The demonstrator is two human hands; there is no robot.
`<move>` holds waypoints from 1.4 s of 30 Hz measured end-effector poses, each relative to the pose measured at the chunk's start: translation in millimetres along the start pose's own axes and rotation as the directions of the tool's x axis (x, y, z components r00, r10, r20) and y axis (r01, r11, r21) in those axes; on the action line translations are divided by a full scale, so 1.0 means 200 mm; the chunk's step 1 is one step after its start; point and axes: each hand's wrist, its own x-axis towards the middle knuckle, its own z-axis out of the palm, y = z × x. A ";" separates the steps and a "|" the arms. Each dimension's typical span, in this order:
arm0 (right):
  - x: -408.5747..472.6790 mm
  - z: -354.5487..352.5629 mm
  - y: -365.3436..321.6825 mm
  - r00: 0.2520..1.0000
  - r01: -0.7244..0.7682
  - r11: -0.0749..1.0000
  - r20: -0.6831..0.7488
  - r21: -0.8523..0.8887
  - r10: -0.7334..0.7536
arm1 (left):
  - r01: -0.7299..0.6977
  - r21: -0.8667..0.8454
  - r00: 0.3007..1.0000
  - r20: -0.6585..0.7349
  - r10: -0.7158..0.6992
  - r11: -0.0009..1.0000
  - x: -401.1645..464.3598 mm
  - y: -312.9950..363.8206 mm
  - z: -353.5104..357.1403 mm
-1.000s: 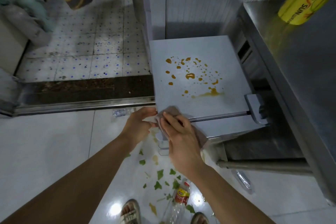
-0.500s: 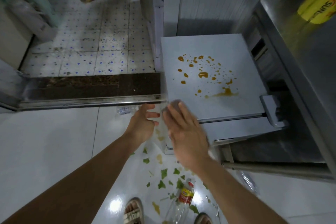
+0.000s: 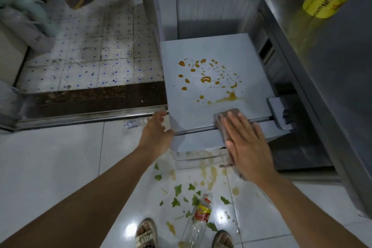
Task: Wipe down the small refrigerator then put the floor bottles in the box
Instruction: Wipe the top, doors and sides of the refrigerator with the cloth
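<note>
- Overhead, the right hand (image 3: 246,147) presses a brown cloth (image 3: 225,121) flat-fingered on the small refrigerator (image 3: 211,50) front edge.
- Left hand (image 3: 156,133), relaxed, touches its corner.
- One floor bottle (image 3: 198,219) lies between sandals; contents unclear.

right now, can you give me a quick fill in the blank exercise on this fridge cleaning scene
1. The right hand presses a brown cloth flat on the front edge of the small grey refrigerator, so that grip is ____.
2. The splatter on the refrigerator's top is ____ in colour.
3. The clear plastic bottle with a red and yellow label lies on the white tiled ____.
4. The left hand touches the refrigerator's front ____ corner.

Missing words: open; orange; floor; left
</note>
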 end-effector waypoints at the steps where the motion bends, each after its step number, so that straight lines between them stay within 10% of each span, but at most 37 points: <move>1: -0.01 -0.01 0.09 0.998 -0.068 0.998 0.007 0.013 0.068 | -0.036 0.050 0.999 -0.022 0.037 0.998 0.00 0.02 0.03; 6: 0.01 -0.04 0.07 0.924 -0.372 0.916 -0.034 0.152 0.381 | -0.095 0.185 0.992 -0.067 0.109 0.978 -0.03 0.11 0.18; 13: 0.02 -0.04 -0.02 0.995 0.020 0.984 -0.105 0.175 -0.001 | -0.050 0.345 0.969 -0.209 0.129 0.937 -0.07 0.16 0.32; 21: 0.01 -0.07 0.29 0.971 -0.199 0.946 -0.077 0.254 0.225 | -0.046 0.427 0.938 -0.292 0.186 0.903 -0.07 0.17 0.38; 27: 0.05 -0.16 0.27 0.840 -0.252 0.890 -0.369 0.381 0.397 | -0.211 0.608 0.891 -0.202 0.406 0.765 -0.06 0.18 0.36; 32: 0.05 -0.13 0.37 0.931 -0.339 0.923 -0.073 0.180 0.356 | -0.270 0.638 0.875 -0.150 0.461 0.721 -0.02 0.19 0.37; 42: 0.44 -0.13 0.49 0.955 -0.291 0.947 -0.011 0.136 0.296 | -0.316 0.673 0.810 -0.175 0.560 0.668 0.06 0.13 0.34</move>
